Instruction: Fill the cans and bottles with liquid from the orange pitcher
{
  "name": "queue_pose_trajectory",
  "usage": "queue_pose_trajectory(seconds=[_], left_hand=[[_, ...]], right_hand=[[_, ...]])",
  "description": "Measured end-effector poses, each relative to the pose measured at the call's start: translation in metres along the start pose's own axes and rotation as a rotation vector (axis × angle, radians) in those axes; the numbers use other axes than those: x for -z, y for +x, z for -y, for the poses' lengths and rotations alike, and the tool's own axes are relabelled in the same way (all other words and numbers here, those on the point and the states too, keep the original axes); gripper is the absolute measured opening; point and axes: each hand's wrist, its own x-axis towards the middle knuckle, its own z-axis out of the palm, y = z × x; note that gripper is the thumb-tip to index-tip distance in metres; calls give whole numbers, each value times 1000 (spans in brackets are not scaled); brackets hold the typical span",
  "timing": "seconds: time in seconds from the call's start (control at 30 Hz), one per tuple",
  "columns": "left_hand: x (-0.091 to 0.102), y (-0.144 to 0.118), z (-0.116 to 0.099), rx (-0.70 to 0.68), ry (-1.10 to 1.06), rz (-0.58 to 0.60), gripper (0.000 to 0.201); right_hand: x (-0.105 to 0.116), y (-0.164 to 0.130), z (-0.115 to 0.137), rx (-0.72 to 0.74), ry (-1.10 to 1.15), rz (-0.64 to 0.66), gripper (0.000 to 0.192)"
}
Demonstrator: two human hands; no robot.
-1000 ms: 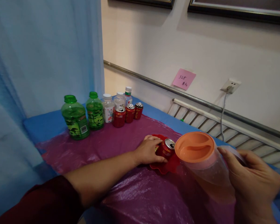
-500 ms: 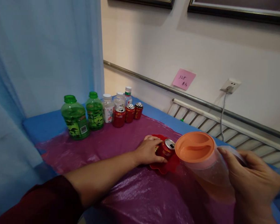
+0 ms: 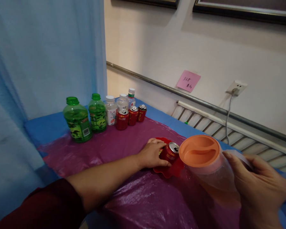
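Observation:
My left hand is closed around a red drink can, which leans to the right over a red scalloped dish. The can's opened top faces the pitcher. My right hand grips the handle of a clear plastic pitcher with an orange lid. Tilted toward the can, the pitcher has brownish liquid in its lower part, and its lid edge is right beside the can's top. Whether liquid is flowing between them, I cannot tell.
Two green bottles, several white-capped clear bottles and three opened cans stand at the back left. Purple plastic sheeting covers the blue table. A radiator and plugged-in cable line the wall.
Almost nothing differs. Both hands, the can and the pitcher keep their places, and the whole view has shifted very slightly.

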Motion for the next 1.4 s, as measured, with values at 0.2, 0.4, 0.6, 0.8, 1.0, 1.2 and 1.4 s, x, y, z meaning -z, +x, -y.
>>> queue_pose_trajectory(seconds=[0.2, 0.4, 0.6, 0.8, 1.0, 1.2, 1.4], left_hand=[[0, 1, 1, 1, 4, -2, 79], [0, 0, 0, 11, 8, 0, 80], [-1, 0, 2, 6, 6, -13, 79], [0, 1, 2, -7, -4, 4, 78], [0, 1, 1, 4, -7, 6, 78], [1, 1, 0, 10, -7, 9, 79], [0, 0, 1, 3, -15, 6, 78]], right_hand=[[0, 0, 1, 3, -4, -8, 65], [2, 0, 3, -16, -3, 20, 64], [1, -1, 2, -26, -19, 5, 61], [2, 0, 2, 34, -35, -11, 61], [2, 0, 1, 36, -13, -33, 61], [4, 0, 5, 49, -40, -17, 64], [6, 1, 7, 21, -27, -17, 62]])
